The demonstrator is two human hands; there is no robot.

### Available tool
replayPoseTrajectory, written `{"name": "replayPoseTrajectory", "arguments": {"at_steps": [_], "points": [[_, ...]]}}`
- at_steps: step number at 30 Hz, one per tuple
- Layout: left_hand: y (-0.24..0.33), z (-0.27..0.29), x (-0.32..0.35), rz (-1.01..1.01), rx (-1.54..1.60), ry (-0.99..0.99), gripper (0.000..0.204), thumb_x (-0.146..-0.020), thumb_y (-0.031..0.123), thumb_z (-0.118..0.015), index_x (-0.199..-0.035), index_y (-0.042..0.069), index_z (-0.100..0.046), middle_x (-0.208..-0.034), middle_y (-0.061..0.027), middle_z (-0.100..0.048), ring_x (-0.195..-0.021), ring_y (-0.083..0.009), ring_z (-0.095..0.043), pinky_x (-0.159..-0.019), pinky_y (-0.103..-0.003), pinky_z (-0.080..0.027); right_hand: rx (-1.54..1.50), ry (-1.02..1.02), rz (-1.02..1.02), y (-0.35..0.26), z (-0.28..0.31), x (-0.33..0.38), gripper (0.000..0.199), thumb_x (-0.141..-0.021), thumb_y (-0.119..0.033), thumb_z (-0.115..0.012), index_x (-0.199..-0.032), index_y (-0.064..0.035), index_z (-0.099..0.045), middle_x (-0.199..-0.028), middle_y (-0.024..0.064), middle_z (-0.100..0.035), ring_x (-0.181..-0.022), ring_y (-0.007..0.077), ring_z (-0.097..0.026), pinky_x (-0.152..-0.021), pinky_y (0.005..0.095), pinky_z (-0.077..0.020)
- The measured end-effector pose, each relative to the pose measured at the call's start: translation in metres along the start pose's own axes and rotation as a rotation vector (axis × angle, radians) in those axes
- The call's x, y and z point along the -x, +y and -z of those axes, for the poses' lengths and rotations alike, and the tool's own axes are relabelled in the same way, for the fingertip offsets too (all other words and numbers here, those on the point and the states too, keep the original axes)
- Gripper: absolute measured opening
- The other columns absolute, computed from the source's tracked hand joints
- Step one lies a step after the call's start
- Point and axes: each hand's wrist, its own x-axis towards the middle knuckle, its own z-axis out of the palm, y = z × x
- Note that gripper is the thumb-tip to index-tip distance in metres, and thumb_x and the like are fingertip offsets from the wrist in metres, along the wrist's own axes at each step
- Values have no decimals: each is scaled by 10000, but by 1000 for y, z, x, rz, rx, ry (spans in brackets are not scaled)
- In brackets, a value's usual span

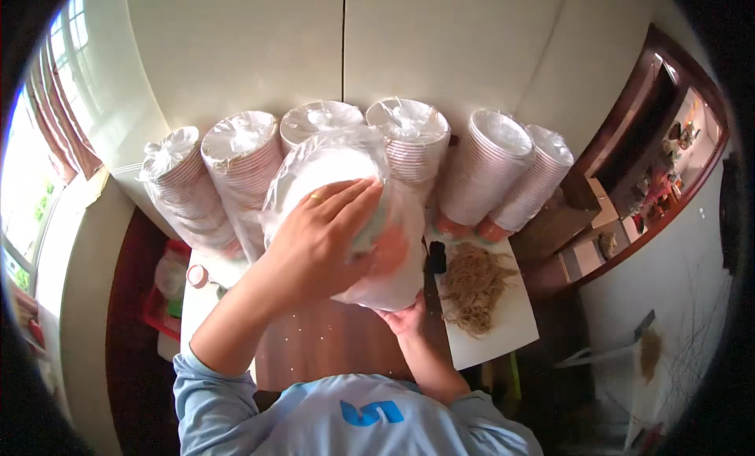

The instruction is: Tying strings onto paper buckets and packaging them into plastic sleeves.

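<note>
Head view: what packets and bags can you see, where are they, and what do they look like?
Held bag: clear plastic around a white bowl stack, centre, left hand on top, right hand beneath.
Six bagged stacks: a row against the cream wall, tilted tubes of white bowls with red stripes, clear wrap.
White sheet: on the table at right, flat, with a tan fibre heap.
No screens visible.

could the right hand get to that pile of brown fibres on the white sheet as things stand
Probably not right away. The right hand is under the plastic-wrapped stack of bowls, propping it with the left hand on top. The brown fibres lie close beside it with nothing between.
</note>
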Motion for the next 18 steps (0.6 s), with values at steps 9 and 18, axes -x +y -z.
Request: {"name": "replayPoseTrajectory", "arguments": {"at_steps": [9, 18], "points": [[-59, -67, -15, 98, 96, -181, 718, -643, 178, -722, -1255, -75, -446, -1258, -248, -501, -1196, -367, -463, -1016, -380, -380, 355, -119, -111, -43, -239, 48, 864, -800, -611, -437, -1466, -174, -105, -1465, 82, -291, -1339, 252, -317, -1081, 397, -324], [-17, -115, -26, -58, 90, -39, 588, -712, 176, -680, -1192, -96, -477, -1179, -265, -538, -1103, -389, -522, -973, -424, -402, 643, 604, -671, -47, 91, -28, 954, -769, -667, -530, -1390, -4, -239, -1387, 314, -258, -1239, 483, -348, -962, 628, -342]]}}
